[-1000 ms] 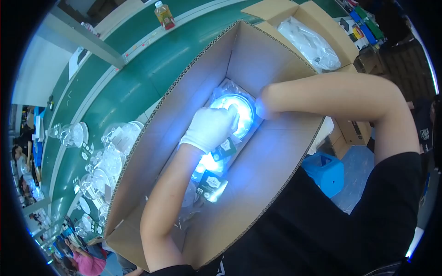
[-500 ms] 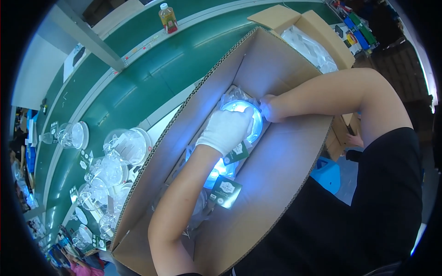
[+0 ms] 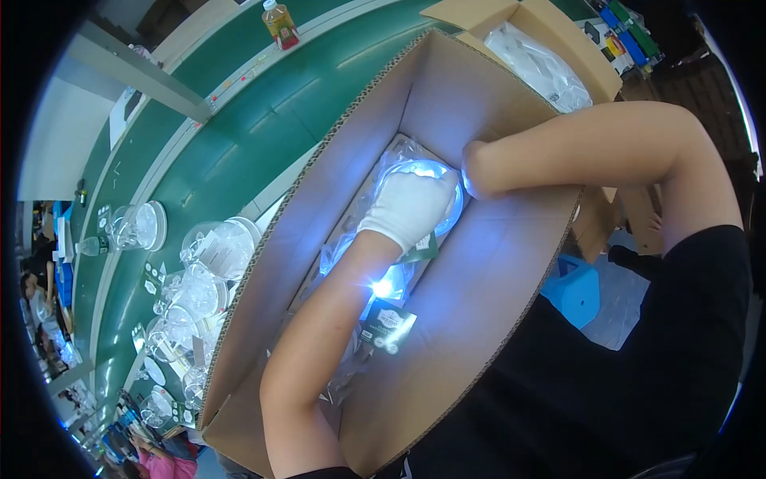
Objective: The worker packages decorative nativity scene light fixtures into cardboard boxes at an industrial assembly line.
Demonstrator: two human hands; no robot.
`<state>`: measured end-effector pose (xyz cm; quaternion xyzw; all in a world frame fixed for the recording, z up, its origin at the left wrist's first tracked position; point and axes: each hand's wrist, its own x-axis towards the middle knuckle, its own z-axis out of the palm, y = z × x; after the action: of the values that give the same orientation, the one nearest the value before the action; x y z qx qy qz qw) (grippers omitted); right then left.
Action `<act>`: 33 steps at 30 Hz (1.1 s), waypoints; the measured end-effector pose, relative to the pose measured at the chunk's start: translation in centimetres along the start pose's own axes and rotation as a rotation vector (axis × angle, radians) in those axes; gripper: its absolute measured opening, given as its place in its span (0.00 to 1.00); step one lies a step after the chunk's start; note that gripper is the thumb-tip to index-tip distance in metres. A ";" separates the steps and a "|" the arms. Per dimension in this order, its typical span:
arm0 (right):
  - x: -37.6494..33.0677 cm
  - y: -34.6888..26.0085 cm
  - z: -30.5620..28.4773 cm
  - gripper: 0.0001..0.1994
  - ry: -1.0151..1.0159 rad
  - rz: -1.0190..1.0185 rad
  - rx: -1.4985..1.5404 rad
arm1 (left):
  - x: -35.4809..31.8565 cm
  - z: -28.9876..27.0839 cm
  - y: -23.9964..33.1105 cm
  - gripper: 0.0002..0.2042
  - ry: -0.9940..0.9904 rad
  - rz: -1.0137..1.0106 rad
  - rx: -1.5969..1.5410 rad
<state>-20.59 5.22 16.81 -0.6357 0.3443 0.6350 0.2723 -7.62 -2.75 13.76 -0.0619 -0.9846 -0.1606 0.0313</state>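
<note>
My left hand, in a white glove, is deep inside a tall cardboard box. Its fingers curl over a round clear light that glows blue-white, and a dark green card shows under the glove. My right hand is at the far right wall of the box, beside that light; its fingers are bent out of sight. Nearer, under my left forearm, another lit clear piece shines, with a green tag card next to it. Clear plastic wrap surrounds the pieces.
On the green bench at left, several clear globes with white round bases crowd together. A bottle stands at the back. Behind the box is an open carton holding a plastic bag. A blue stool is at right.
My left hand has shifted slightly right over the lit round piece, its fingers more curled. My right hand has turned, so its fingers show less. The view has moved slightly.
</note>
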 end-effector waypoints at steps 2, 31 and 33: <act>-3.3 0.1 0.2 0.14 0.083 0.006 0.037 | 0.3 -1.1 0.6 0.07 -0.042 -0.006 0.006; -3.2 5.5 28.7 0.08 1.715 1.496 1.357 | -9.9 -14.6 8.2 0.12 0.098 -0.174 -0.208; -5.3 4.9 28.4 0.08 1.790 1.484 1.296 | -9.8 -16.6 8.7 0.09 0.143 -0.162 -0.216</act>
<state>-41.77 24.93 21.25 -0.2507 0.9042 -0.2797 -0.2034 3.92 -1.00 31.43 0.0263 -0.9586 -0.2718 0.0812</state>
